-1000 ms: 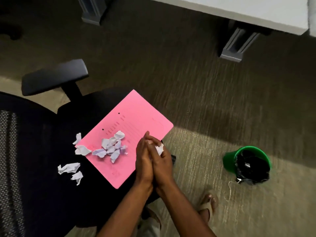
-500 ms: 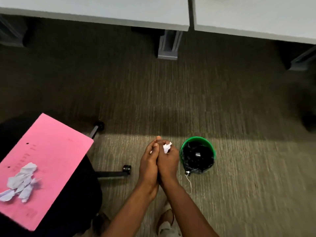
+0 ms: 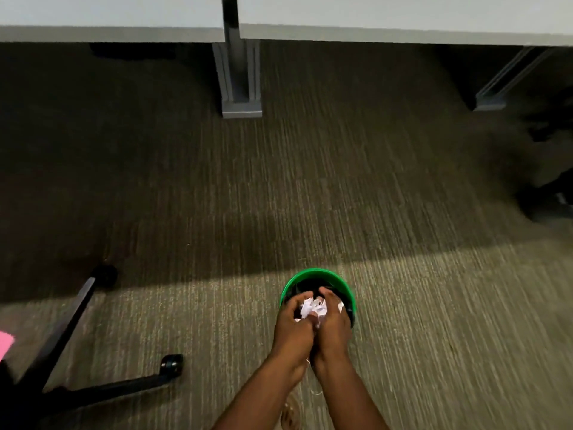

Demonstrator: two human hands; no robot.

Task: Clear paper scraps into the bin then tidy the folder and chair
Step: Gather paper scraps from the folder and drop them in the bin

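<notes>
Both forearms reach forward side by side, wrists nearly touching. The left hand (image 3: 294,328) and right hand (image 3: 334,324) cup together, fingers curled inward, white crumpled paper (image 3: 313,308) showing between the fingertips.

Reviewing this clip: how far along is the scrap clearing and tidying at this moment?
Done: nothing shows as finished here. In hand: the left hand and right hand cup crumpled paper scraps together over the green bin, not yet dropped. Left: the pink folder shows only a corner at the frame edge, above the chair base; both look untidied.
</notes>
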